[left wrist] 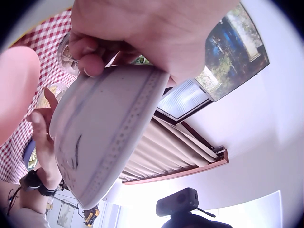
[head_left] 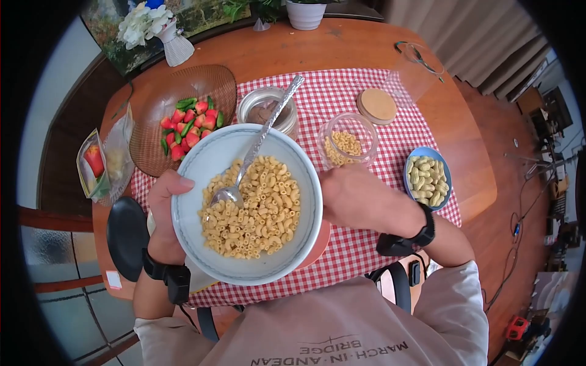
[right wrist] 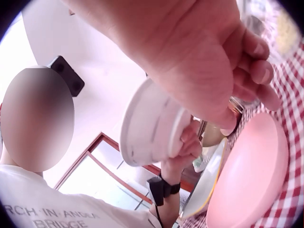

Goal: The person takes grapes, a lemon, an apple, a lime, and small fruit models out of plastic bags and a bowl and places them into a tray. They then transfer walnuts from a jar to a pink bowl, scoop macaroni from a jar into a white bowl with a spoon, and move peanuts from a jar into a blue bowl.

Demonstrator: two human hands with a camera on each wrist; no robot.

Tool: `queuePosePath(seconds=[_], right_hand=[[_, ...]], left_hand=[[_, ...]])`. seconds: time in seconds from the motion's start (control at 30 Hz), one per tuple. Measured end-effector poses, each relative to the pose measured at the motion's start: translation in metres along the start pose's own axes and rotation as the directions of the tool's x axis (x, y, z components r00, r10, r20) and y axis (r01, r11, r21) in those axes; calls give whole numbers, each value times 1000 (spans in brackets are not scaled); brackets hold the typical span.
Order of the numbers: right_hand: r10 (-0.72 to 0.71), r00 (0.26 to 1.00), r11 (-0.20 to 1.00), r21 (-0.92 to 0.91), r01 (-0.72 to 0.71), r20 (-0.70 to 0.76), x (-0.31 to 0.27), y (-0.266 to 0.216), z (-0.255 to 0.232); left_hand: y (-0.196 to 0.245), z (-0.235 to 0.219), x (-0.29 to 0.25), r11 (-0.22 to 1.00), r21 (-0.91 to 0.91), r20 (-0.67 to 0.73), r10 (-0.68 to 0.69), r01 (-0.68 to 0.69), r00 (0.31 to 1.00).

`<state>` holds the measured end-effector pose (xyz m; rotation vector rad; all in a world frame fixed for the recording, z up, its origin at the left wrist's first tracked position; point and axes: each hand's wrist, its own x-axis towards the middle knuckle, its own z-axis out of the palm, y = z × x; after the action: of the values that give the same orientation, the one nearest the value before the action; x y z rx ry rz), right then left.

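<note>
we grip the bowl (head_left: 310, 204) in our left hand (head_left: 165, 213), our right hand (head_left: 361, 198) loose and empty beside it, so one slip could spill macaroni (head_left: 265, 213).

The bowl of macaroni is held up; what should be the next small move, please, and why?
Probably the right hand should take the spoon: that hand looks empty, the left hand alone grips the bowl, and the spoon's handle sticks out past the rim.
</note>
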<state>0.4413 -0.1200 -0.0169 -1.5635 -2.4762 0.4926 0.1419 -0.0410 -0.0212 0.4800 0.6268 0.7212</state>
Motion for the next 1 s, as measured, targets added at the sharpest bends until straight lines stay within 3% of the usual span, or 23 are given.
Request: queuePosePath(seconds=[0.07,0.17,0.3,0.37,0.4,0.43,0.5,0.53,0.57,0.63,0.67,0.7,0.8,0.83,0.9,0.97,1.0], right_hand=[[-100,994,993,66,96,53,1,6,22],[-102,993,974,195,111,-56,5,17,38],[-66,994,941,327,89,-81,7,18,20],[-22,963,928,352,119,-267,6,13,-3],[10,955,880,456,132,-296,5,21,-4],[4,956,880,455,135,-292,1,26,-7],[254,951,582,813,-6,-174,-11,37,-18],[194,979,269,963,3,-57,-16,39,-32],[190,980,269,963,1,-54,-18,48,-33],[33,988,-95,983,155,-152,-18,66,-32],[132,979,-76,984,164,-153,-20,64,-32],[128,980,-76,984,160,-150,-19,65,-31],[223,961,257,961,103,-163,-17,60,-30],[222,962,254,962,101,-160,-18,58,-28],[242,948,366,924,110,-209,-22,56,-24],[255,938,337,931,141,-234,-27,65,-22],[248,906,375,896,237,-343,-29,70,-21]], left_hand=[[-1,-3,4,999,35,32,-3,2,999],[-3,15,3,1000,24,71,-8,6,997],[-13,17,11,999,49,37,-19,17,999],[-20,16,20,996,31,138,-81,78,987],[-24,19,24,992,-3,227,-120,124,966],[-28,22,28,993,-8,224,-114,119,968],[-36,25,37,982,8,299,-181,188,937],[-38,26,43,977,13,327,-204,212,923],[-42,25,48,978,10,325,-202,210,924],[-51,20,60,961,24,356,-266,276,896],[-57,23,64,973,43,355,-225,225,907],[-64,23,68,974,39,354,-221,221,909],[-78,31,71,957,64,220,-292,285,931],[-79,29,72,956,62,217,-292,286,931],[-78,29,75,933,176,169,-344,315,924],[-82,32,78,943,208,183,-299,260,937],[-87,28,81,948,198,204,-288,249,935]])
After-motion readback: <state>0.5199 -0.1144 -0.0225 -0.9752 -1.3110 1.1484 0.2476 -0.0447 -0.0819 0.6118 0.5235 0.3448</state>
